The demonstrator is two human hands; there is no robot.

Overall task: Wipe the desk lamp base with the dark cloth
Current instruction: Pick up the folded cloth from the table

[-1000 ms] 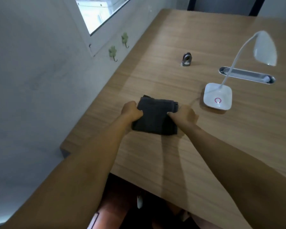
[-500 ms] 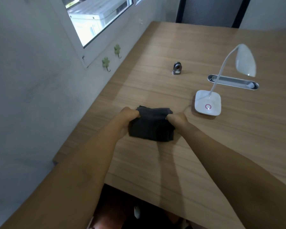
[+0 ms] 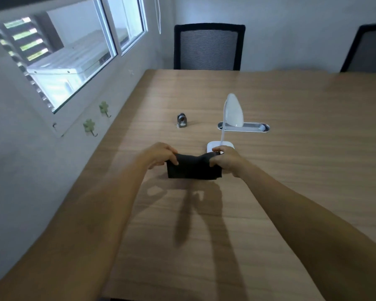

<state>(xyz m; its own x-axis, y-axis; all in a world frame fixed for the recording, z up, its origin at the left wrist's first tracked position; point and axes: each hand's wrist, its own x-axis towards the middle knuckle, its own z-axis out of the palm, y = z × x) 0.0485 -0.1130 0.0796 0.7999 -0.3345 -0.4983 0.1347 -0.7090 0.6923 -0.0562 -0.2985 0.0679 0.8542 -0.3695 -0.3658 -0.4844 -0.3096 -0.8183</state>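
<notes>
Your left hand (image 3: 159,155) and right hand (image 3: 227,160) each pinch an end of the folded dark cloth (image 3: 193,168); white square lamp base (image 3: 214,146) just beyond the right hand.

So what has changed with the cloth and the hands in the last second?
Both hands, left hand and right hand, lifted the dark cloth off the table, stretched between them, nearer the lamp base. Each grip stayed shut; the lamp stayed put.

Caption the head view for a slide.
Both hands, left and right, hold the dark cloth before the lamp base.
</notes>
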